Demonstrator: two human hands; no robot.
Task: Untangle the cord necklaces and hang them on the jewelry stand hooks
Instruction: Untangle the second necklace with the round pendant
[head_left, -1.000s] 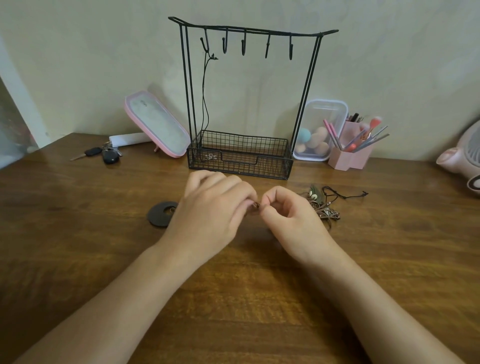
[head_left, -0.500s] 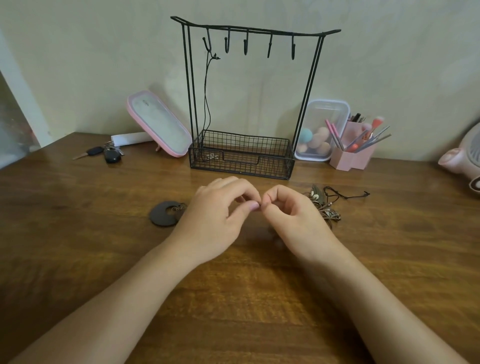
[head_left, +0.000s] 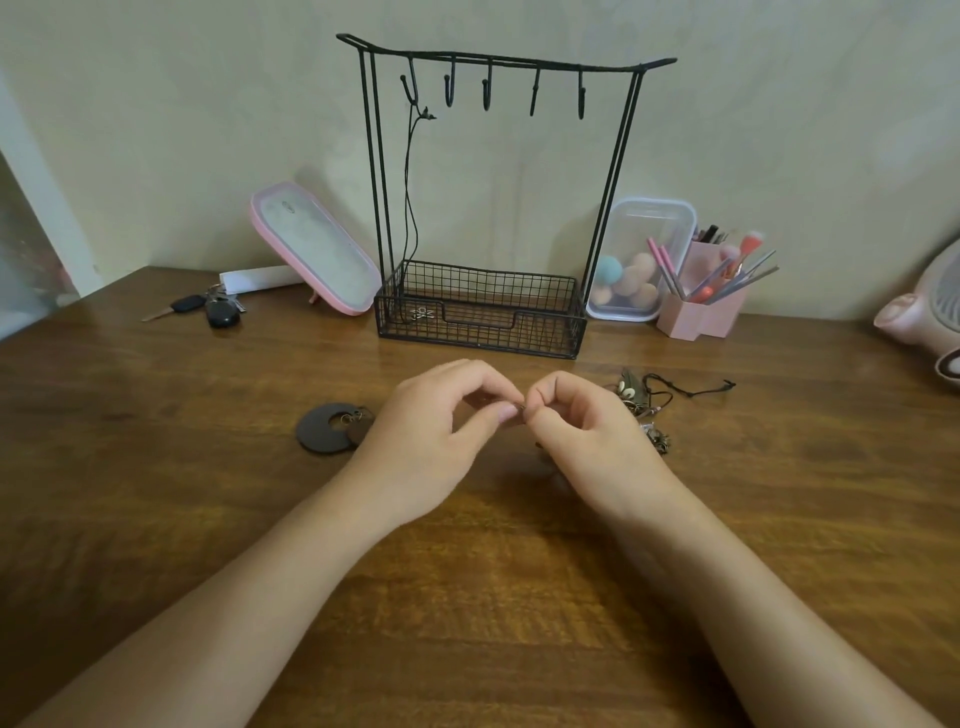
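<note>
A black wire jewelry stand (head_left: 498, 62) with several hooks rises at the back of the wooden table, a mesh basket at its base. One black cord necklace (head_left: 410, 208) hangs from the leftmost hook, its pendant down in the basket. My left hand (head_left: 441, 431) and my right hand (head_left: 587, 436) meet fingertip to fingertip in front of the stand and pinch a thin cord with a small clasp (head_left: 519, 408) between them. A tangle of cord necklaces (head_left: 649, 405) with shells and beads lies just right of my right hand. A dark round disc pendant (head_left: 327, 428) lies left of my left hand.
A pink-framed mirror (head_left: 317, 249) leans left of the stand, with car keys (head_left: 208, 309) beside it. At the back right stand a clear box of sponges (head_left: 644, 254) and a pink brush holder (head_left: 701, 312). A pink fan (head_left: 930, 312) sits at the right edge.
My left hand's fingers have uncurled a little and its thumb now shows, still pinching the cord against my right hand. Both hands stay in place.
</note>
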